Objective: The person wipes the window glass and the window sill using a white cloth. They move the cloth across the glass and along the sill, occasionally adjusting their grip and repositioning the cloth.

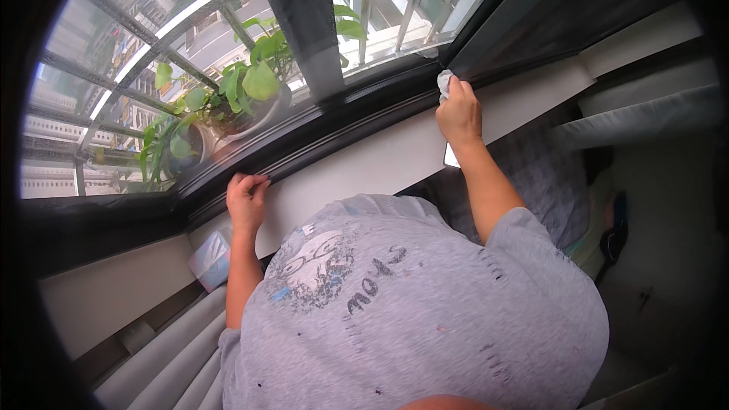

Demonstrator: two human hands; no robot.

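Observation:
My right hand (460,117) grips a crumpled white tissue or thin cloth (444,84). It is held against the dark window frame (393,82), near the corner by the slanted sash. My left hand (246,205) is at the lower left of the same frame. Its fingers are bent together at the track's edge, and whether something small is pinched there cannot be made out. Between my hands runs the white windowsill (364,156). Partly hidden under my right wrist lies a flat, bright white object (451,156).
Behind the glass, potted leafy plants (250,91) stand inside metal window bars (131,28). A blue-and-white tissue pack (212,259) sits on the sill beside my left forearm. Grey curtains hang at lower left (171,359) and right (643,117). Dark checked fabric (535,176) lies below the sill.

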